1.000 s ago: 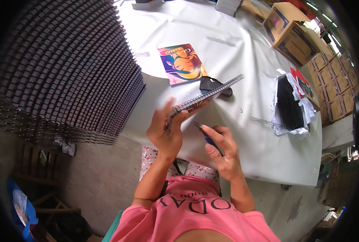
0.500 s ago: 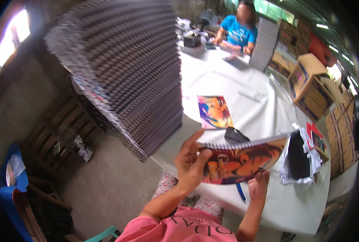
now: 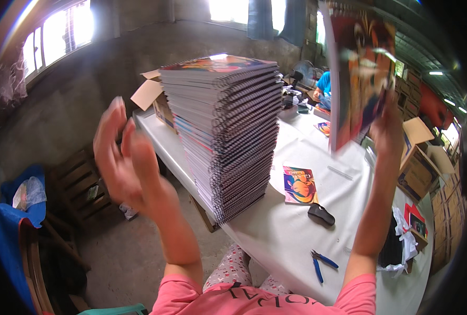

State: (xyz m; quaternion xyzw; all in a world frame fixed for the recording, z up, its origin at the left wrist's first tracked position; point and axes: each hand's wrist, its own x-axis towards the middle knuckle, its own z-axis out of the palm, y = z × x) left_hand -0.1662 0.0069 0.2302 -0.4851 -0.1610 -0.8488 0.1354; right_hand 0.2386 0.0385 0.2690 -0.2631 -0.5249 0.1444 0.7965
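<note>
A notebook with a colourful cartoon cover (image 3: pixel 362 79) is lifted upright at the right, its pages' edge facing left. My right hand (image 3: pixel 390 126) grips its lower right side. My left hand (image 3: pixel 131 163), blurred by motion, is raised left of a tall stack of spiral-bound notebooks (image 3: pixel 238 142) with its fingers apart and nothing in them. Another colourful notebook cover (image 3: pixel 299 185) lies flat on the white-covered table (image 3: pixel 296 231). Near it are a dark rounded object (image 3: pixel 321 214) and blue-handled cutting pliers (image 3: pixel 328 260).
Black coils in white wrapping (image 3: pixel 393 244) sit at the table's right edge, beside a red item (image 3: pixel 417 218). An open carton (image 3: pixel 422 173) stands beyond; another carton (image 3: pixel 152 94) is behind the stack. A person in blue (image 3: pixel 323 84) sits at the far end.
The notebook, held low in both hands before, is now up at the right in my right hand alone. My left hand has let go and moved up left. The view has shifted, showing the stack's top.
</note>
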